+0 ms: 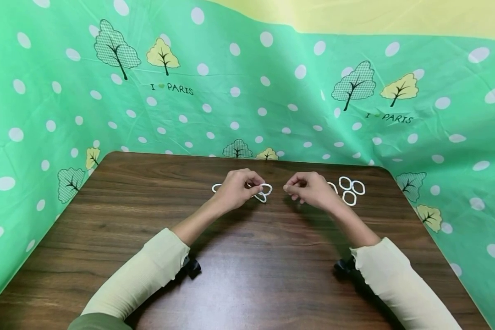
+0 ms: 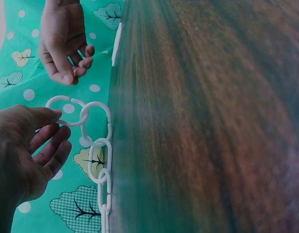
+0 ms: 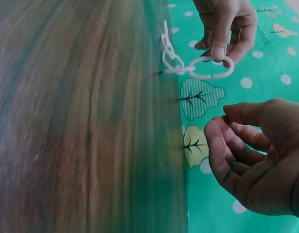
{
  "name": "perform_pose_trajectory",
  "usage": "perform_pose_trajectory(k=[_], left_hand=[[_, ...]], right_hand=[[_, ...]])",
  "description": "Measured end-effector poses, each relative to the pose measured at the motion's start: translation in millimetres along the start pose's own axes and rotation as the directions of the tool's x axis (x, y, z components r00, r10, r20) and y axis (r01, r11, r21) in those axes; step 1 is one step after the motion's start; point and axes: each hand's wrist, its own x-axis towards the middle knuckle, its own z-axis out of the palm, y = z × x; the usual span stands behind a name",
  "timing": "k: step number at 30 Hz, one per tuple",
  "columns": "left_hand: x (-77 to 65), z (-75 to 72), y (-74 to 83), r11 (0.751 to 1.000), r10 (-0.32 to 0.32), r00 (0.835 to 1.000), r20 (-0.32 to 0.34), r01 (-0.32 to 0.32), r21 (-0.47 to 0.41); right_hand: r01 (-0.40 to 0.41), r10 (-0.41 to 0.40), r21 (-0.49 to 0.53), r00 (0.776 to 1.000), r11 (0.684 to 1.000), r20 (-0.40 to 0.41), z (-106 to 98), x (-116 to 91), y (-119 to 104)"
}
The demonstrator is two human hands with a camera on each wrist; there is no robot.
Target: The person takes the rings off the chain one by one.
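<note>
Between thumb and fingers, my left hand [image 1: 236, 189] pinches the end link of a white plastic chain [image 2: 91, 167]. This end link [image 2: 74, 124] is an oval with a small gap in its side, and it hooks through the link below. From there the chain drops to the table and runs left, partly hidden behind the hand in the head view. My right hand [image 1: 311, 190] hovers just right of the end link, its fingers loosely bent and thumb near the fingertips. Nothing shows between them in the right wrist view.
Several loose white links [image 1: 349, 204] lie on the brown wooden table [image 1: 247, 266] to the right, one partly hidden behind my right hand. A green curtain [image 1: 247, 110] with white dots and printed trees hangs around the table's back and sides.
</note>
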Motion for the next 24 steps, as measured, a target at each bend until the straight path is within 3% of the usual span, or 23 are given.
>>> perform_pose_trajectory(k=[7, 24], left_hand=[[-0.1, 0.4, -0.6, 1.000, 0.007, 1.000, -0.002, -0.007, 0.001], [0.8, 1.1, 0.7, 0.999, 0.022, 0.999, 0.024, -0.023, 0.036]], right_hand=[[0.110, -0.110, 0.019, 0.994, 0.994, -0.002, 5.9, 4.8, -11.8], [0.235, -0.235, -0.003, 0.972, 0.972, -0.014, 22.5, 17.5, -33.3]])
